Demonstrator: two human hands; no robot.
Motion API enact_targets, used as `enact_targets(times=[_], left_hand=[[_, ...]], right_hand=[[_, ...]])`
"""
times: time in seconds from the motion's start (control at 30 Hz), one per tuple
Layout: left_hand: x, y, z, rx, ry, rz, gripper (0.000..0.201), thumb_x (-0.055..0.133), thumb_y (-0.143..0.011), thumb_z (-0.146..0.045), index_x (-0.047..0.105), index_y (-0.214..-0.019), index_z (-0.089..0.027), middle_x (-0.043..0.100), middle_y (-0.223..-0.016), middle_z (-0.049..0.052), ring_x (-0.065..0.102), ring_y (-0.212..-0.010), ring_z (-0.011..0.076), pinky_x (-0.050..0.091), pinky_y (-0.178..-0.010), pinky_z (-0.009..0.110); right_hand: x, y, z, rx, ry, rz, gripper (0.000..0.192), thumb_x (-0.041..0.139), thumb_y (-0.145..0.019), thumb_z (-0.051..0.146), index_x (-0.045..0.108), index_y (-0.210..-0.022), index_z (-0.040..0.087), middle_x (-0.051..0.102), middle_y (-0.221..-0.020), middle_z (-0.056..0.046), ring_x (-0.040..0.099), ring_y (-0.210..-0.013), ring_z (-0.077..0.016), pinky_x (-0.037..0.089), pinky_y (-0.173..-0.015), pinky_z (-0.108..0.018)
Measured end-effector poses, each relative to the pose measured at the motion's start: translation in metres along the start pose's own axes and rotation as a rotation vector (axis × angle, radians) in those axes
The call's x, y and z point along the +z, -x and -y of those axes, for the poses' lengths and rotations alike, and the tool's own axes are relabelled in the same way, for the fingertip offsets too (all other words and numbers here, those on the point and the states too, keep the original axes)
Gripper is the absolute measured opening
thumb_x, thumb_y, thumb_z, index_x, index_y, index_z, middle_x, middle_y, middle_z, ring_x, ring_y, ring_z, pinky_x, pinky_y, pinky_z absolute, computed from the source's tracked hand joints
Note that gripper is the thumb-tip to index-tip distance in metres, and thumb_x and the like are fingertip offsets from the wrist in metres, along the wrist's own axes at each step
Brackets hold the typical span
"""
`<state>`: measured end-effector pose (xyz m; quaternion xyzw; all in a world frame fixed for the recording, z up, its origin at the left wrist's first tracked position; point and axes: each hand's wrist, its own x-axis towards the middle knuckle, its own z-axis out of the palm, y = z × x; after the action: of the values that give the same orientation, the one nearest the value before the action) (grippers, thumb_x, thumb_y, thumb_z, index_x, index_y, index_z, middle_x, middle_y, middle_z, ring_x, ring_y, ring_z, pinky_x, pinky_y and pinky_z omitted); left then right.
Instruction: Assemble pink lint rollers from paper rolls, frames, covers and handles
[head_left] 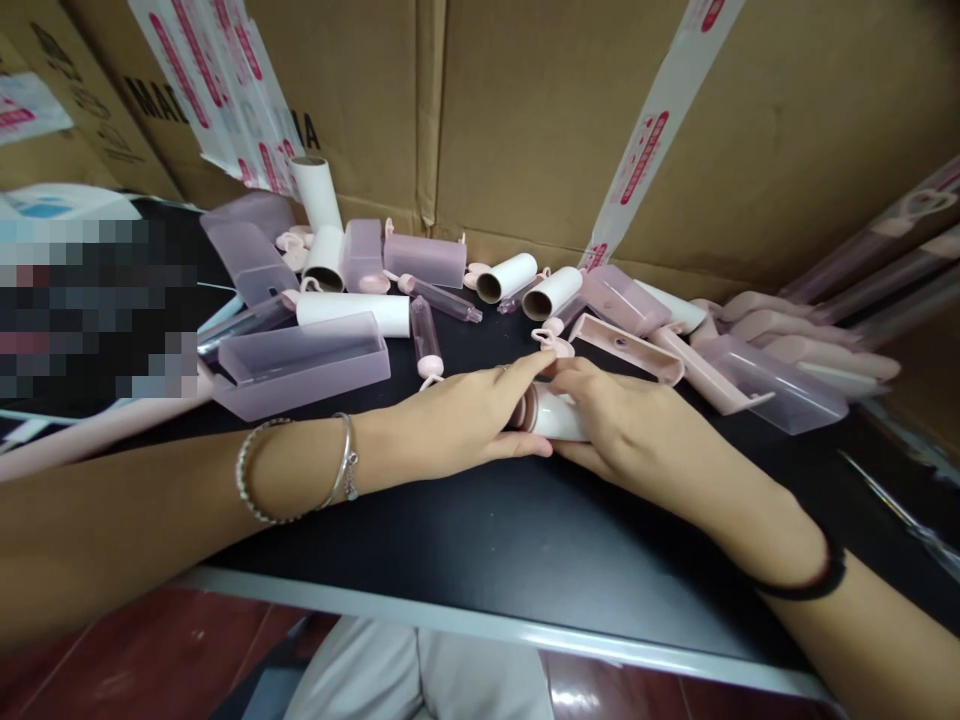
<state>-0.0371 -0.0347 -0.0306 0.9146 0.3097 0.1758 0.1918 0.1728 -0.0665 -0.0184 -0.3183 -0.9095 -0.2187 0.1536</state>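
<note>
both hands met on a white roller [559, 418]; left hand [457, 420] and right hand [630, 425] fingers clamped it, best held square while the pink end [529, 408] seated.

Bare black table [465, 540] is lying open along its near edge; rolls [551, 292], lilac covers [300, 362] and cardboard boxes [525, 110] are crowding the far edge.
</note>
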Motion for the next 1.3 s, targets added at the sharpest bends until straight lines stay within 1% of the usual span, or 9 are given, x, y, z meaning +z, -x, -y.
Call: enact_targets(times=[0.1,0.23,0.43,0.57,0.77,0.93,1.07,1.2,1.3], left_hand=[[0.001,0.002,0.003,-0.028,0.058,0.005,0.071,0.064,-0.088,-0.044,0.034,-0.146,-0.018,0.058,-0.139,0.017,0.064,-0.118,0.0287,0.054,-0.087,0.036],[0.0,0.001,0.001,-0.035,0.071,0.015,0.061,0.064,-0.087,-0.045,0.047,-0.138,-0.016,0.063,-0.134,0.014,0.065,-0.115,0.0285,0.052,-0.09,0.037],[0.0,-0.001,0.001,-0.062,0.089,-0.015,0.052,0.064,-0.086,-0.041,0.054,-0.131,-0.018,0.074,-0.108,0.007,0.071,-0.089,0.0222,0.051,-0.074,0.032],[-0.001,0.0,0.003,-0.027,0.112,-0.027,0.05,0.066,-0.086,-0.036,0.054,-0.132,-0.019,0.075,-0.1,0.003,0.071,-0.084,0.0195,0.05,-0.072,0.029],[-0.002,-0.001,0.004,-0.012,0.142,-0.029,0.039,0.064,-0.088,-0.025,0.058,-0.126,-0.019,0.074,-0.113,0.005,0.071,-0.098,0.0209,0.053,-0.085,0.031],[-0.001,-0.002,0.005,-0.017,0.161,-0.056,0.049,0.06,-0.086,-0.016,0.054,-0.134,-0.02,0.073,-0.119,0.007,0.072,-0.102,0.0215,0.054,-0.091,0.035],[0.0,-0.005,0.007,-0.03,0.266,-0.056,0.056,0.062,-0.084,-0.014,0.052,-0.138,-0.021,0.07,-0.125,0.006,0.07,-0.107,0.0202,0.054,-0.096,0.035],[0.001,-0.008,0.011,-0.044,0.366,-0.04,0.054,0.066,-0.082,-0.013,0.055,-0.134,-0.02,0.066,-0.132,0.007,0.067,-0.115,0.0209,0.051,-0.102,0.037],[0.003,-0.009,0.014,-0.064,0.4,-0.035,0.05,0.067,-0.082,-0.016,0.057,-0.131,-0.021,0.069,-0.128,0.008,0.067,-0.114,0.0215,0.051,-0.102,0.039]], right_hand=[[-0.002,0.0,0.001,-0.004,-0.028,0.031,0.03,0.044,-0.098,0.04,0.05,-0.107,0.012,0.066,-0.093,-0.011,0.068,-0.074,-0.0225,0.052,-0.063,-0.033],[-0.006,-0.002,0.0,0.007,-0.054,0.093,0.027,0.049,-0.096,0.036,0.05,-0.109,0.013,0.065,-0.092,-0.009,0.067,-0.076,-0.0222,0.052,-0.066,-0.032],[-0.008,-0.004,-0.003,0.008,-0.055,0.127,0.022,0.048,-0.095,0.03,0.049,-0.11,0.013,0.064,-0.093,-0.01,0.067,-0.076,-0.0226,0.051,-0.063,-0.032],[-0.006,-0.001,-0.006,0.024,-0.138,0.121,0.025,0.052,-0.093,0.028,0.047,-0.113,0.013,0.067,-0.093,-0.01,0.069,-0.082,-0.0229,0.052,-0.067,-0.031],[-0.005,0.002,-0.008,0.101,-0.193,0.129,0.045,0.058,-0.089,0.029,0.045,-0.128,0.012,0.07,-0.108,-0.013,0.07,-0.092,-0.0241,0.053,-0.075,-0.032],[-0.006,0.005,-0.008,0.133,-0.18,0.113,0.041,0.057,-0.089,0.028,0.048,-0.125,0.012,0.07,-0.105,-0.013,0.07,-0.089,-0.0249,0.052,-0.071,-0.032],[-0.008,0.006,-0.008,0.17,-0.187,0.141,0.044,0.057,-0.088,0.032,0.048,-0.127,0.014,0.071,-0.105,-0.013,0.07,-0.089,-0.0262,0.052,-0.068,-0.033],[-0.009,0.007,-0.011,0.239,-0.229,0.17,0.048,0.062,-0.085,0.041,0.051,-0.124,0.015,0.072,-0.1,-0.012,0.07,-0.08,-0.0265,0.05,-0.061,-0.032],[-0.008,0.01,-0.015,0.315,-0.233,0.182,0.052,0.066,-0.081,0.049,0.054,-0.121,0.017,0.072,-0.101,-0.011,0.07,-0.081,-0.0282,0.051,-0.064,-0.035]])
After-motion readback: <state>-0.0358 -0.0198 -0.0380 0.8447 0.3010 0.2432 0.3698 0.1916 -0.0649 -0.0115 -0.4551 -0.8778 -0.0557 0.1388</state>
